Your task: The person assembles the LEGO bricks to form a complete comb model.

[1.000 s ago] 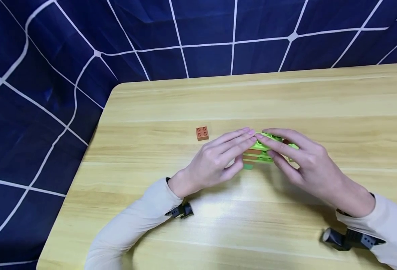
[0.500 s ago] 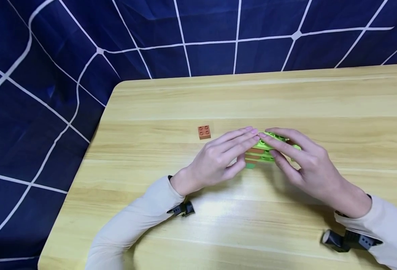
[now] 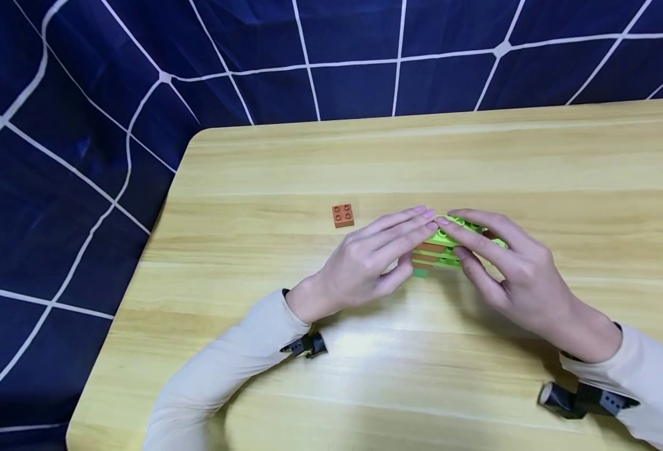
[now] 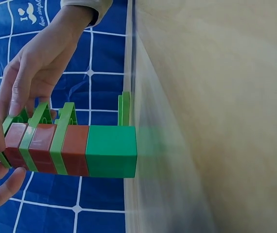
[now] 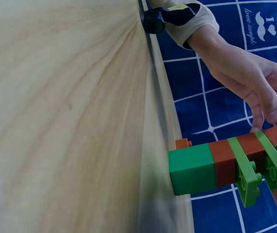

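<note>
A stack of toy building bricks [image 3: 434, 248] stands upright on the table, with a green brick [image 4: 112, 150] at its base. Above that, reddish-brown bricks [image 5: 224, 162] alternate with lime green plates [image 5: 246, 170] that stick out to one side. My left hand [image 3: 359, 266] lays its fingers over the top, its thumb by the side facing me. From the other side my right hand [image 3: 519, 279] pinches the overhanging top plate [image 3: 442, 238] between fingers and thumb. Some fingertips are hidden behind the stack.
A loose reddish-brown brick [image 3: 343, 215] with studs up lies left of the stack, beyond my left hand. Another lime green piece [image 4: 124, 109] is near the table surface behind the stack. A blue cloth with white lines [image 3: 354, 91] hangs behind the wooden table [image 3: 286, 163].
Both hands keep their places on the stack with barely any movement. The whole head view has shifted slightly.
</note>
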Tool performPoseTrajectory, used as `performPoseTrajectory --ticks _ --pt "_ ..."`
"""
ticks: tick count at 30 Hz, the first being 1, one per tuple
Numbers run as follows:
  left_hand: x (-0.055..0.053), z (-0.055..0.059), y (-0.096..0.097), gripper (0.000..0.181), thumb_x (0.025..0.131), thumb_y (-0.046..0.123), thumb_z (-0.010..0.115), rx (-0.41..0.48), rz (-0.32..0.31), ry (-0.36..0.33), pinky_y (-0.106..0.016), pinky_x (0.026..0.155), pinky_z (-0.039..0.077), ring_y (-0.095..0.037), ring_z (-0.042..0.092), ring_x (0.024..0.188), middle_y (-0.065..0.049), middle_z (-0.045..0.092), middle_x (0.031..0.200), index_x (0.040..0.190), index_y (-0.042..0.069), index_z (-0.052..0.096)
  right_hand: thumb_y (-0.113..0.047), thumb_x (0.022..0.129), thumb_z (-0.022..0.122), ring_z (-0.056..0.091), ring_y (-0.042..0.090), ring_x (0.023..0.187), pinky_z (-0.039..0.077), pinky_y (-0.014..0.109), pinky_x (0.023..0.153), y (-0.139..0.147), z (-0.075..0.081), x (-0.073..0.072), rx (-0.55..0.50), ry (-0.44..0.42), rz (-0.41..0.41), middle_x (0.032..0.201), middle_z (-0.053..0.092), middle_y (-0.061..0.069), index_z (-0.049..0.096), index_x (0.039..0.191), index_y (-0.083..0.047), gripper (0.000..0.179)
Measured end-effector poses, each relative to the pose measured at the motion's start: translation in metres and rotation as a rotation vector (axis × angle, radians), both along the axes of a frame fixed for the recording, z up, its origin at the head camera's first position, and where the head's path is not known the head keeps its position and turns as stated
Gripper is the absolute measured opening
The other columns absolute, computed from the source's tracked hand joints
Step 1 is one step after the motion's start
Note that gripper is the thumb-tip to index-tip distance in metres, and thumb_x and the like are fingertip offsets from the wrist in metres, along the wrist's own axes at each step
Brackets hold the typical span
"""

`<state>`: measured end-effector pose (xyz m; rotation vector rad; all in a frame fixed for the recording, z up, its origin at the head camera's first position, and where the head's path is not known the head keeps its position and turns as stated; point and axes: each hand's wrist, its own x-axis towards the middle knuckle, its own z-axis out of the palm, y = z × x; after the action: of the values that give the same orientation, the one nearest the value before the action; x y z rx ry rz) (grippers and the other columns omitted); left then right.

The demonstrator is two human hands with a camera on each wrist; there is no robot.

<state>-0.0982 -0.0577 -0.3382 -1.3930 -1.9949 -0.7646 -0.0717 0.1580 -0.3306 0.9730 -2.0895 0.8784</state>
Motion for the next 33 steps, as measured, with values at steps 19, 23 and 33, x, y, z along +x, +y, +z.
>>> performPoseTrajectory --ticks 19,23,33 --pt "-0.0032 -0.0008 -0.0023 0.037 0.085 -0.003 0.053 0.009 -0.023 -0.029 -0.023 0.114 0.035 -0.025 0.054 0.126 -0.018 0.062 0.127 0.120 -0.007 0.063 -0.025 0.100 0.048 0.061 0.036 0.087 0.041 0.006 0.088 -0.0043 -0.0051 -0.0010 -0.060 0.013 -0.008 0.107 0.065 0.024 0.070 0.116 -0.006 0.033" --pt "-0.0035 -0.0002 -0.0029 0.037 0.086 -0.003 0.052 0.004 -0.032 -0.044 -0.023 0.114 0.035 -0.024 0.053 0.127 -0.018 0.061 0.129 0.121 -0.007 0.062 -0.022 0.099 0.046 0.061 0.036 0.087 0.039 0.004 0.085 -0.0047 -0.0066 -0.0008 -0.058 0.019 -0.022 0.107 0.065 0.024 0.070 0.116 -0.006 0.033" --pt "-0.0042 -0.0011 -0.0035 0.036 0.085 -0.005 0.052 0.011 -0.048 -0.059 -0.023 0.115 0.034 -0.025 0.053 0.127 -0.020 0.061 0.128 0.120 -0.008 0.062 -0.023 0.100 0.046 0.060 0.036 0.086 0.039 0.004 0.090 -0.0057 -0.0068 -0.0002 -0.060 0.006 -0.020 0.107 0.064 0.024 0.069 0.117 -0.007 0.033"
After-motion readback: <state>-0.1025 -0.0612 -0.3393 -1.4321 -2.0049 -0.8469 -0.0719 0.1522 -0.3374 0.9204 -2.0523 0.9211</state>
